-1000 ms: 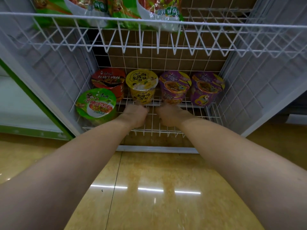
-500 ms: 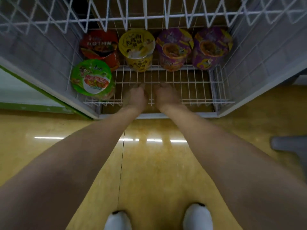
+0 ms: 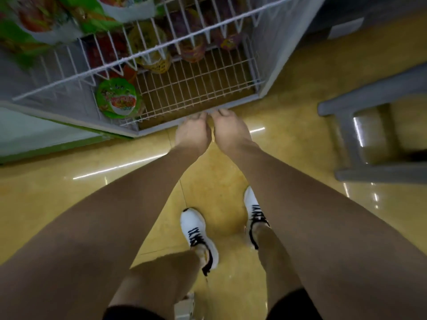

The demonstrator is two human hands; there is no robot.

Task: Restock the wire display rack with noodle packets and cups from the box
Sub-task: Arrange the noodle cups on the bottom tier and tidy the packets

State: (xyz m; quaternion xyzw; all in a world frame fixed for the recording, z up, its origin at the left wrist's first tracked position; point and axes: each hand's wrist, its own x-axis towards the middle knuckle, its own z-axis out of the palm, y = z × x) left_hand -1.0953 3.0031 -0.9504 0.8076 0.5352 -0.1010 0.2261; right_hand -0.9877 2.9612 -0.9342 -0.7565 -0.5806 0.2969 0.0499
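The wire display rack stands on the yellow floor, and its bottom shelf runs long from lower left to upper right in the view. On this shelf the green-lidded cup lies tilted at the front left corner, its lid facing up and toward the camera. Behind it a red cup, a yellow cup and two purple cups stand in a row along the back, blurred. The front and right part of the shelf grid is bare wire. Green noodle packets lie on the upper shelf. The left hand and the right hand are side by side at the front edge of the bottom shelf, both arms stretched forward, fingers curled downward; whether they hold the wire I cannot tell. A grey stool stands near on the right. Two white shoes are below.
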